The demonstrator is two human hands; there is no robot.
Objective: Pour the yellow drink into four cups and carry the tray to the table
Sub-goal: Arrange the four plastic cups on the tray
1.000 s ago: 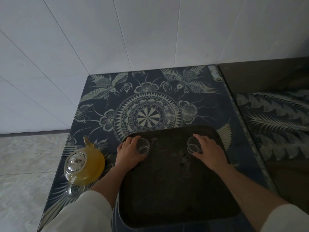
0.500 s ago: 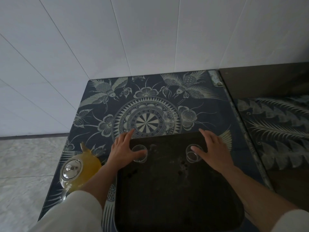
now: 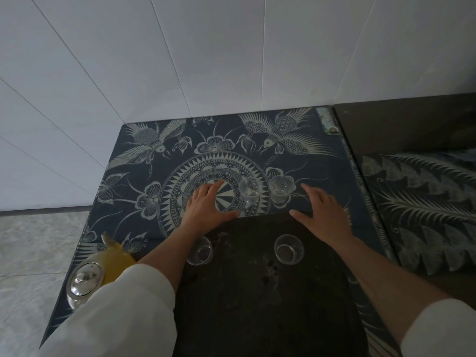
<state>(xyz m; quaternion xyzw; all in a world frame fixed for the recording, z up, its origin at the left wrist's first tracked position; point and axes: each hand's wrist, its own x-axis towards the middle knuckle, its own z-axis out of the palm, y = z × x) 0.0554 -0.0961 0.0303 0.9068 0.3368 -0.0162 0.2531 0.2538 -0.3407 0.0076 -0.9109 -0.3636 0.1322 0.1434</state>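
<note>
Reaching past the near end of the dark tray (image 3: 257,305), both arms cross low over the two empty glass cups already standing on it, the left tray cup (image 3: 199,253) and the right tray cup (image 3: 288,249); a forearm could tip either. One teapot (image 3: 103,269) of yellow drink sits near left on the bench (image 3: 134,191), half under the sleeve, so an elbow might knock it. Farther off, the left hand (image 3: 206,210) and right hand (image 3: 323,215) hover empty, fingers spread, short of two more cups, the left far cup (image 3: 249,190) and the right far cup (image 3: 282,189), probably lying tilted and apt to roll. Four cups, one tray.
</note>
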